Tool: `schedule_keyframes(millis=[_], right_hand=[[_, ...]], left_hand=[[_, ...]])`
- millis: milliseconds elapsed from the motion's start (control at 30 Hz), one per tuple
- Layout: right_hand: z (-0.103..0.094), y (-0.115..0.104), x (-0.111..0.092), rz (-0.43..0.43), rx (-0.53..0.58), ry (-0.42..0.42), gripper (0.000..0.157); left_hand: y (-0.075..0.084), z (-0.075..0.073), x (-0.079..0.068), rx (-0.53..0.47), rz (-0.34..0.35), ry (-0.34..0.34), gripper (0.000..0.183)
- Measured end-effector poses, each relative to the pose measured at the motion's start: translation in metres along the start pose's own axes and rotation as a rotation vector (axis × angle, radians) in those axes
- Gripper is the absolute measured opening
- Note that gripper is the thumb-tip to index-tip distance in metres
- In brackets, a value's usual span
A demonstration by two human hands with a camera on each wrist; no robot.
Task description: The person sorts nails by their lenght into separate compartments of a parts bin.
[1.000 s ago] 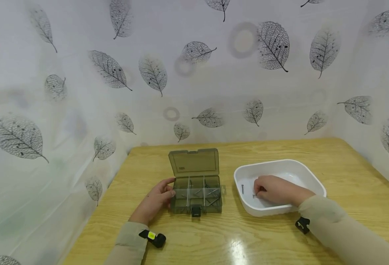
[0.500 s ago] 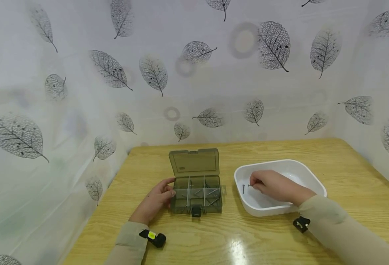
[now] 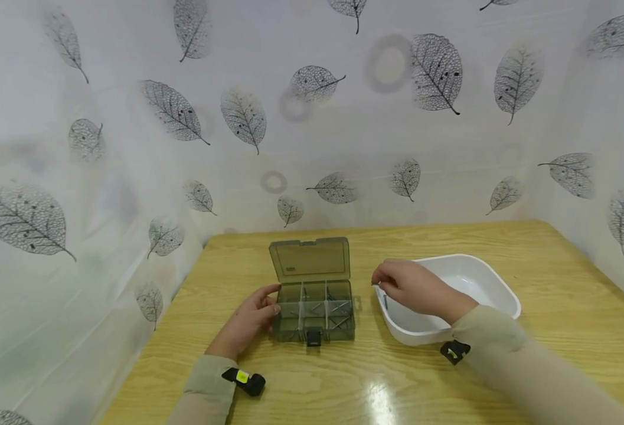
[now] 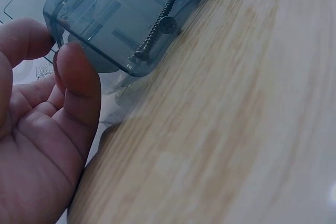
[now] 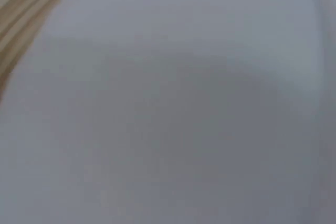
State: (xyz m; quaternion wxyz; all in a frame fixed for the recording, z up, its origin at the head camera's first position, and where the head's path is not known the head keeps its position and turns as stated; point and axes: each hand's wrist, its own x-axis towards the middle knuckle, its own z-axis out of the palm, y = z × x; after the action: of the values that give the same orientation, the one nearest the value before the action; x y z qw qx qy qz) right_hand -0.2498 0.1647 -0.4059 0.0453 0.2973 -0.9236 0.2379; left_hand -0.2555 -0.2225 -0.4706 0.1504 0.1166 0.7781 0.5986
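Observation:
A smoky, see-through compartment box [image 3: 312, 264] stands on the table with its lid raised. Several screws lie in its compartments; a screw [image 4: 155, 30] shows through the wall in the left wrist view. My left hand [image 3: 248, 321] grips the box's left side, thumb in front and fingers toward the back. Over the left rim of the white tray [image 3: 412, 337], my right hand [image 3: 418, 288] pinches a small screw, mostly hidden by the fingertips. Another screw [image 3: 385, 301] lies in the tray below that hand. Only blurred white surface fills most of the right wrist view.
The wooden table [image 3: 312, 395] carries the box at left of centre and the tray at right, with a gap between them. A leaf-printed curtain [image 3: 343, 141] closes off the back and sides. The box's front latch [image 3: 314, 337] hangs down.
My right hand has risen from inside the tray and moved left to its rim with the pinched screw. The left hand stays on the box.

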Motion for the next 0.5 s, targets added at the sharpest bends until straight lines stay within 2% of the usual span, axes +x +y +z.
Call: schedule_keyframes(millis=[333,500], right_hand=[[0.014,-0.035,0.028,-0.057,-0.017,0.010,0.017],[0.022,-0.050,0.040,-0.060,-0.042,0.004,0.016]], left_hand=[[-0.002,-0.001,0.000,0.008,0.003,-0.006,0.057],[-0.003,-0.002,0.000,0.009,-0.002,-0.005,0.058]])
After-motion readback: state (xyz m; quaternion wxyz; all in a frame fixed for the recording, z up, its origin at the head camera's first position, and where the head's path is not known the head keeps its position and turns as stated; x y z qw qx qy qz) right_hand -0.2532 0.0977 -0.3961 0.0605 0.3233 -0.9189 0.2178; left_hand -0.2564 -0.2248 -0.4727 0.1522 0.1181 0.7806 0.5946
